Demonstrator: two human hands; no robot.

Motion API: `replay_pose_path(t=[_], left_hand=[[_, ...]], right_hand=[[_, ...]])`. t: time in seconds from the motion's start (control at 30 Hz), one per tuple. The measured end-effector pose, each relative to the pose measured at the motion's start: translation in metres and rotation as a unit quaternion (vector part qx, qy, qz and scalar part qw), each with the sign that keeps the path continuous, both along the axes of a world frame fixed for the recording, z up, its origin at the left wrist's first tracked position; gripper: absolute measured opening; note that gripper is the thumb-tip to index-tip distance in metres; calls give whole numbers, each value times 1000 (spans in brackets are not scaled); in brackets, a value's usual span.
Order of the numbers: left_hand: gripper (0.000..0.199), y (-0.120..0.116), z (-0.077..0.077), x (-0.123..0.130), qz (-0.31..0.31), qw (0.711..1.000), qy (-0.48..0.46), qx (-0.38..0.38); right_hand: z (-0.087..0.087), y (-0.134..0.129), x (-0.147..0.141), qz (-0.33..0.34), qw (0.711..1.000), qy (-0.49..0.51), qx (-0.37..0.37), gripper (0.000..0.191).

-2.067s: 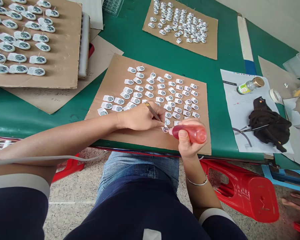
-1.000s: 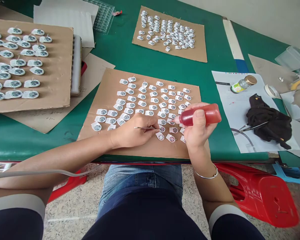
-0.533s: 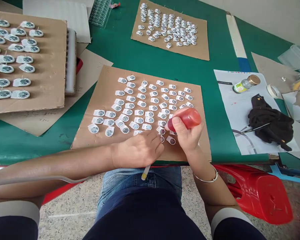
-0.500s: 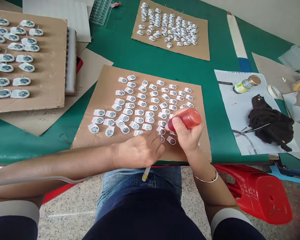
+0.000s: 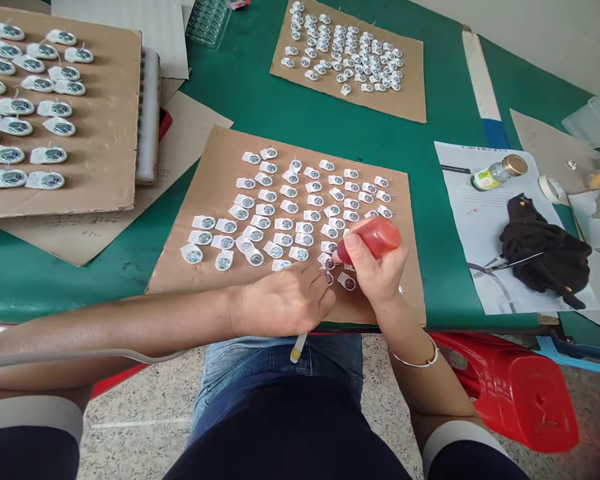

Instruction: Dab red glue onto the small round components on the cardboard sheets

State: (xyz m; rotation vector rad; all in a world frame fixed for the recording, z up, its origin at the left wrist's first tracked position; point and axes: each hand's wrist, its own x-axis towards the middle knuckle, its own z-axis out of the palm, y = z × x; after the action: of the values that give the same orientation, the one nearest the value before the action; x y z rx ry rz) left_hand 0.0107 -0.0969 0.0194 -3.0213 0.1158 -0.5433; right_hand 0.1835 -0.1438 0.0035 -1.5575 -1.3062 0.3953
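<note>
My right hand is wrapped round a red squeeze bottle, tilted with its narrow tip down to the left. The tip is at a small white piece with a round dark-patterned disc. Close by on the left, my left hand is closed, knuckles up. A slim white stick with a yellow end pokes out below it; the stick's other end is hidden by the fingers. Rows of similar white pieces lie on the cardboard sheet under both hands.
More pieces lie on a raised cardboard sheet at left and a far one. At right, white paper bears a glass jar, dark cloth and tweezers. A red stool stands below the table.
The view has shifted slightly, so the sheets and pieces appear a little farther right. Both hands keep nearly the same pose, with the bottle tip at the same piece.
</note>
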Motion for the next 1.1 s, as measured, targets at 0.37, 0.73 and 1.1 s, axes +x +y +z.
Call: replay_pose_path(t=[0.37,0.73,1.1], left_hand=[[20,1,0,0,-1,1000,1,-4],[22,3,1,0,-4,1000,9,-23],[21,11,5,-1,5,993,21,-113]], right_hand=[[1,1,1,-15,1000,-7,-8,19],[-1,3,2,-27,1000,-1,-5,21],[5,4,4,-51,997,-54,32,24]])
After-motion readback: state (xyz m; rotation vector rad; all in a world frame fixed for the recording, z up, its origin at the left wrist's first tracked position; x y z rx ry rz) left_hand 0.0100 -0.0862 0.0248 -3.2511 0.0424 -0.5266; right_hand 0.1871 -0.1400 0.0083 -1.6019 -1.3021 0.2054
